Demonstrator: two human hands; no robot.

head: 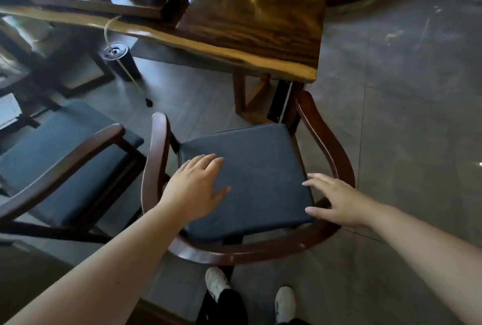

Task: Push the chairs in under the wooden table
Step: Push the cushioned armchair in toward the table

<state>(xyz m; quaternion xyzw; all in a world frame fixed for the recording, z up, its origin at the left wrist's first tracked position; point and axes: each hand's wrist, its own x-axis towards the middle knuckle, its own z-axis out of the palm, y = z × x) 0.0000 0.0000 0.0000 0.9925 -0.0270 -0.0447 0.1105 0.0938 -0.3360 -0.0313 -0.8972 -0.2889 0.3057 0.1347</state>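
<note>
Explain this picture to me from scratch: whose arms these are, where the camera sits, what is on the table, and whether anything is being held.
There is no machine here. The one picture comes from a wide-angle camera worn on a person's head, looking forward and down, so the two bare arms are the wearer's own, and the white shoes at the bottom are their feet.

The left hand and right hand are both open, fingers spread, over the dark cushion of the near chair. Neither hand grips anything. This chair stands short of the wooden table, and a second chair stands to its left.

On the table lies a dark tray with small tea things, too blurred to name. A dark cylinder stands on the floor beneath.
</note>
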